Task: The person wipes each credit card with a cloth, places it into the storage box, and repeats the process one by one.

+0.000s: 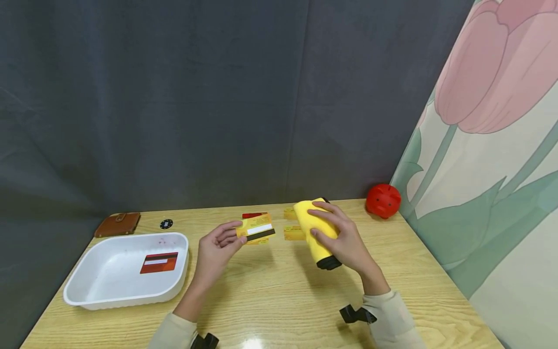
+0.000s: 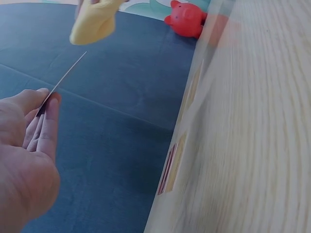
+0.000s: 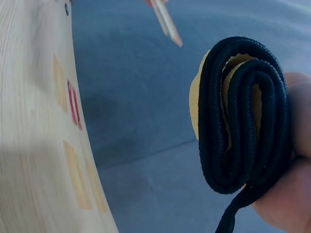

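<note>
My left hand (image 1: pixel 220 245) pinches a yellow bank card (image 1: pixel 257 227) by its left end, thumb on one side and fingers on the other. The card's white strip and dark magnetic stripe face me. In the left wrist view that card (image 2: pixel 68 72) appears edge-on, above the table. To the right, my right hand (image 1: pixel 342 237) grips a folded yellow cloth (image 1: pixel 315 231) with black edging. The right wrist view shows the cloth's rolled end (image 3: pixel 243 116) in dark layers. Behind the hands lie a red card (image 1: pixel 253 215) and yellow cards (image 1: pixel 294 233) on the table, partly covered.
A white tray (image 1: pixel 102 303) at the left holds a red card (image 1: pixel 159 262). Behind it are a brown wallet (image 1: pixel 117 224) and a black round chip (image 1: pixel 166 224). A red piggy bank (image 1: pixel 383 200) stands at the back right, near the patterned wall (image 1: pixel 488 184). A dark curtain hangs behind.
</note>
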`<state>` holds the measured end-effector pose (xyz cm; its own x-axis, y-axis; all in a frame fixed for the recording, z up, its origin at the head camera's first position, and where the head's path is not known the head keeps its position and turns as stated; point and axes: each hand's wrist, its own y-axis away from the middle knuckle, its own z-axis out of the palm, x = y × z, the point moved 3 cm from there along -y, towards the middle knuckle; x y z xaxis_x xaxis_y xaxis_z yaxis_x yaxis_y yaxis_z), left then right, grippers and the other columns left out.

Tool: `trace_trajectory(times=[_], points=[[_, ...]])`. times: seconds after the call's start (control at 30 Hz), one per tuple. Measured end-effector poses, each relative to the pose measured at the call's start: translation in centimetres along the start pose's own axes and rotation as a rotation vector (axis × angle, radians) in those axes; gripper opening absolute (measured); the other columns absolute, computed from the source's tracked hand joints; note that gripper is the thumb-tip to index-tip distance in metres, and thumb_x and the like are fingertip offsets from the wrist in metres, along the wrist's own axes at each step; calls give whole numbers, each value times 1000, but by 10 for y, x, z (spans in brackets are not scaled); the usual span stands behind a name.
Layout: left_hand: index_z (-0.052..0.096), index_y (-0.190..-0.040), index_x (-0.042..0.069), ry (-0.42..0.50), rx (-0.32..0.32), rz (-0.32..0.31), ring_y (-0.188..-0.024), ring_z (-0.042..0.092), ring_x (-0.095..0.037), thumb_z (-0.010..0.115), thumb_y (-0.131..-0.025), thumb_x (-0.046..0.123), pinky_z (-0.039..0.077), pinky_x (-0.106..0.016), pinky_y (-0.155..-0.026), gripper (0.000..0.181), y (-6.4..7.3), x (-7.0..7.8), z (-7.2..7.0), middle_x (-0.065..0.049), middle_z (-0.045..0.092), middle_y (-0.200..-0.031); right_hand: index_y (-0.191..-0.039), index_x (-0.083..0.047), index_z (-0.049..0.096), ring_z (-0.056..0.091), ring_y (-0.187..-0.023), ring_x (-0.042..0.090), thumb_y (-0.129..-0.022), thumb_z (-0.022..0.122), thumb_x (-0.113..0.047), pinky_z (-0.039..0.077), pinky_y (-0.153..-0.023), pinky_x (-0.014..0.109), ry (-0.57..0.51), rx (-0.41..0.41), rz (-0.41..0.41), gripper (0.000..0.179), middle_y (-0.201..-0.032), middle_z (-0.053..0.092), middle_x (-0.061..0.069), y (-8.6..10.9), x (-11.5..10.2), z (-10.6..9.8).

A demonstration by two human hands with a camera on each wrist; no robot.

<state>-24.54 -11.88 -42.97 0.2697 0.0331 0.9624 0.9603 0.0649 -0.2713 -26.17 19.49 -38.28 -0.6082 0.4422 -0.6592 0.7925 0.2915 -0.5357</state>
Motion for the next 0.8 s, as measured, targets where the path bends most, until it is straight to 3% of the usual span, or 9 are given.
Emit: trace_trajectory(times=[0.23,0.4,0.6,0.8], points=[[75,-123,10,-24,-2,-9,-94,72,-7,85,-85,10,61,-17,-84,39,0,-3,3,-19,76,-111,-132,-19,71,54,-132,20,-91,79,-7,52,-89,18,-66,-32,-50,44,-149,56,3,-1,-20,10],[75,-123,9,-29,-11,31,-93,72,-6,86,-84,8,61,-18,-83,40,1,-4,6,-20,77,-109,-132,-18,71,54,-136,27,-90,79,-8,52,-93,21,-62,-82,-111,43,-148,57,4,-1,-33,24],[73,-125,8,-31,-49,80,-94,73,-6,85,-85,8,62,-20,-84,42,3,-6,10,-20,77,-109,-133,-21,70,52,-141,27,-91,80,-13,54,-100,28,-22,-154,-137,44,-149,56,0,1,-41,43],[70,-130,5,6,-106,95,-97,74,-9,82,-87,6,62,-23,-86,44,6,-5,16,-22,75,-112,-134,-19,70,51,-140,31,-92,79,-13,58,-96,32,-2,-222,-166,43,-151,55,4,4,-44,60]])
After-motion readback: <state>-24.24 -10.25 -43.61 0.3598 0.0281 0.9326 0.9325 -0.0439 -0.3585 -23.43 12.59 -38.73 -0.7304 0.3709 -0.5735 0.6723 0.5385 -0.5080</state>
